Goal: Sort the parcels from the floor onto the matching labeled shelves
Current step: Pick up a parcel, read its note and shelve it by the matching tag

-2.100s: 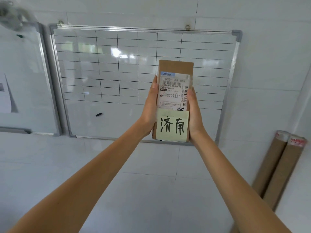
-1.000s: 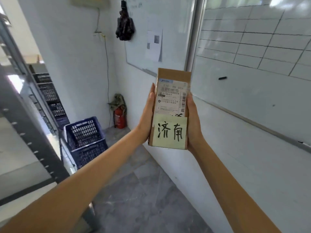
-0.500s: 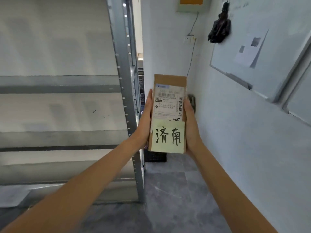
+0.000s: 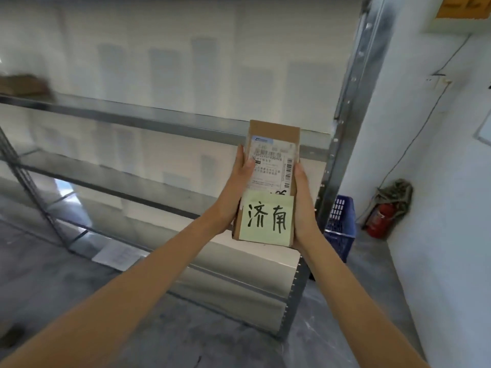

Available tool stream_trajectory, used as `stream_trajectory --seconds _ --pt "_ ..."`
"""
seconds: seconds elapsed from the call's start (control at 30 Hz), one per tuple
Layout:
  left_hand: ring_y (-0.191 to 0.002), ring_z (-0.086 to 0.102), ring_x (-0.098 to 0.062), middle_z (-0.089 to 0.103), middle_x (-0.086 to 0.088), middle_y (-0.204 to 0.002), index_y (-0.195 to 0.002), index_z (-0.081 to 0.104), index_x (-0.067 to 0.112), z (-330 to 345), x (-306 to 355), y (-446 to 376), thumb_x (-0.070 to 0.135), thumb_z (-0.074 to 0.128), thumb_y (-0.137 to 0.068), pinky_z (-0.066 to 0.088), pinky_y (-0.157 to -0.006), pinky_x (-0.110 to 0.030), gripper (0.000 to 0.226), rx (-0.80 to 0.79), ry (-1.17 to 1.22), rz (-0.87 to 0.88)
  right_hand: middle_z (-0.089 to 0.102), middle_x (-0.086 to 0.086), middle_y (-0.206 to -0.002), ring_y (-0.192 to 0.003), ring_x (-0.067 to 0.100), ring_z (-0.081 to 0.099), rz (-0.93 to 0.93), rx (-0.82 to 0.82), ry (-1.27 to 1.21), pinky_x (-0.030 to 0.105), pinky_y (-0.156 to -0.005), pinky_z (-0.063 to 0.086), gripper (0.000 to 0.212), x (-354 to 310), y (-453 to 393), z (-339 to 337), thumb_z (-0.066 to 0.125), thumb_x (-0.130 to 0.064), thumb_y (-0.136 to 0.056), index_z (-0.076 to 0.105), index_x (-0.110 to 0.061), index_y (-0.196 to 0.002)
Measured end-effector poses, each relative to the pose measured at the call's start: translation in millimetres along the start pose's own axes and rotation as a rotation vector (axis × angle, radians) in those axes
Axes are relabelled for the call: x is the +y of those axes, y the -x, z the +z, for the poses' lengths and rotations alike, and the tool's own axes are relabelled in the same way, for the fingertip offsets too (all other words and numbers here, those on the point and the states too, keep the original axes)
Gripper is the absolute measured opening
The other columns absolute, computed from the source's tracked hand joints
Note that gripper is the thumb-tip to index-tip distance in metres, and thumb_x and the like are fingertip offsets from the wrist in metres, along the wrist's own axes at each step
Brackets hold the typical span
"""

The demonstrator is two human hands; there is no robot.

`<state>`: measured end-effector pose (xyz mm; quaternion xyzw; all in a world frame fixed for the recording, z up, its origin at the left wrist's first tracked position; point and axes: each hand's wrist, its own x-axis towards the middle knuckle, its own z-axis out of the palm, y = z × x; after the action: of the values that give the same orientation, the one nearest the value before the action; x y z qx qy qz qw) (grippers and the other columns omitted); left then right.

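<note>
A small brown cardboard parcel [image 4: 273, 134] stands upright at arm's length in front of me. It carries a white shipping label with a barcode and a yellow sticky note [image 4: 267, 221] with two handwritten black characters. My left hand [image 4: 233, 197] grips its left edge and my right hand [image 4: 304, 208] grips its right edge. Behind the parcel stands a grey metal shelf rack [image 4: 164, 120] with several tiers. Another brown parcel [image 4: 22, 85], blurred, lies on an upper tier at far left.
The rack's right upright post [image 4: 345, 123] rises just behind the parcel. A blue plastic crate [image 4: 341, 224] sits on the grey floor beyond the post. A red fire extinguisher [image 4: 378, 219] stands in the corner by the white wall. A white sheet [image 4: 117, 254] lies on the lowest tier.
My view has swung left from the whiteboard wall to the shelf rack, which now fills the background. Both hands keep the same hold on the parcel.
</note>
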<state>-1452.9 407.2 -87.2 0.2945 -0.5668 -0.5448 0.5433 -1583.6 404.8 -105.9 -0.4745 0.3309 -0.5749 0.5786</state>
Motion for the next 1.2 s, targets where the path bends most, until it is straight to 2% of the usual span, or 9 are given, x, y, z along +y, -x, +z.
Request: stream_trajectory --seconds 0.1,0.3,0.43,0.57,0.63,0.7,0.77,1.0,1.2 --pt "-0.121 0.062 -0.035 0.052 -0.017 -0.145 -0.156 0.018 0.022 -50 1 5 0.031 0.043 -0.103 0.06 -0.081 -0.035 0.059 0.067 0.008 0.041 0.06 0.016 -0.147 -0.132 0.046 0.058 0.018 -0.067 -0.011 0.071 -0.109 0.043 0.082 25 -19 38 0.054 -0.075 -0.089 0.044 -0.026 -0.154" --pt "-0.127 0.055 -0.041 0.048 -0.021 -0.147 -0.157 0.013 0.02 -124 7 17 0.035 0.046 -0.096 0.059 -0.088 -0.038 0.071 0.189 0.056 0.022 0.067 0.015 -0.138 -0.124 0.044 0.065 0.06 -0.125 -0.034 0.057 -0.1 0.056 0.071 54 -42 102 0.041 -0.067 -0.095 0.048 -0.023 -0.151" --pt "-0.125 0.058 -0.038 0.05 -0.021 -0.145 -0.157 0.015 0.019 -159 16 21 0.034 0.046 -0.097 0.056 -0.095 -0.044 0.069 0.257 0.053 0.046 0.066 0.015 -0.139 -0.126 0.045 0.063 0.086 -0.232 -0.009 0.062 -0.105 0.052 0.077 68 -60 135 0.044 -0.074 -0.089 0.05 -0.026 -0.15" --pt "-0.093 0.072 -0.021 0.063 -0.016 -0.122 -0.149 0.027 0.011 -187 26 23 0.032 0.043 -0.095 0.06 -0.071 -0.029 0.06 0.282 0.042 0.075 0.063 0.006 -0.146 -0.121 0.031 0.07 0.125 -0.372 0.086 0.055 -0.097 0.059 0.11 75 -81 153 0.063 -0.089 -0.068 0.031 -0.038 -0.159" --pt "-0.084 0.074 -0.017 0.064 -0.012 -0.115 -0.144 0.03 0.011 -201 27 18 0.031 0.042 -0.094 0.059 -0.065 -0.025 0.056 0.287 0.038 0.092 0.059 0.002 -0.149 -0.113 0.021 0.075 0.086 -0.414 0.084 0.042 -0.086 0.064 0.104 77 -93 161 0.065 -0.074 -0.076 0.019 -0.038 -0.162" --pt "-0.083 0.074 -0.017 0.063 -0.012 -0.114 -0.14 0.033 0.013 -215 29 10 0.031 0.042 -0.093 0.059 -0.064 -0.025 0.05 0.307 0.037 0.1 0.064 -0.001 -0.141 -0.103 0.013 0.077 0.063 -0.445 0.045 0.03 -0.075 0.064 0.08 79 -106 169 0.059 -0.053 -0.085 0.027 -0.035 -0.156" --pt "-0.084 0.073 -0.017 0.063 -0.012 -0.115 -0.138 0.034 0.014 -230 30 0 0.032 0.042 -0.093 0.06 -0.064 -0.026 0.049 0.331 0.016 0.099 0.07 -0.009 -0.126 -0.096 0.01 0.078 0.061 -0.488 0.023 0.026 -0.07 0.063 0.068 83 -123 177 0.068 -0.046 -0.086 0.036 -0.035 -0.145" --pt "-0.078 0.073 -0.018 0.068 -0.009 -0.11 -0.147 0.029 0.011 -287 35 -39 0.037 0.045 -0.091 0.061 -0.063 -0.03 0.064 0.46 -0.056 0.062 0.068 -0.001 -0.133 -0.102 0.018 0.077 0.073 -0.637 0.045 0.027 -0.075 0.063 0.086 105 -198 209 0.068 -0.019 -0.081 0.027 -0.035 -0.155" --pt "-0.09 0.071 -0.023 0.062 -0.021 -0.126 -0.151 0.029 0.013 -340 33 -55 0.033 0.048 -0.093 0.062 -0.07 -0.033 0.064 0.56 -0.022 0.068 0.07 -0.002 -0.133 -0.109 0.022 0.075 0.127 -0.71 0.026 0.031 -0.079 0.063 0.084 129 -240 245 0.07 -0.017 -0.081 0.032 -0.042 -0.152"
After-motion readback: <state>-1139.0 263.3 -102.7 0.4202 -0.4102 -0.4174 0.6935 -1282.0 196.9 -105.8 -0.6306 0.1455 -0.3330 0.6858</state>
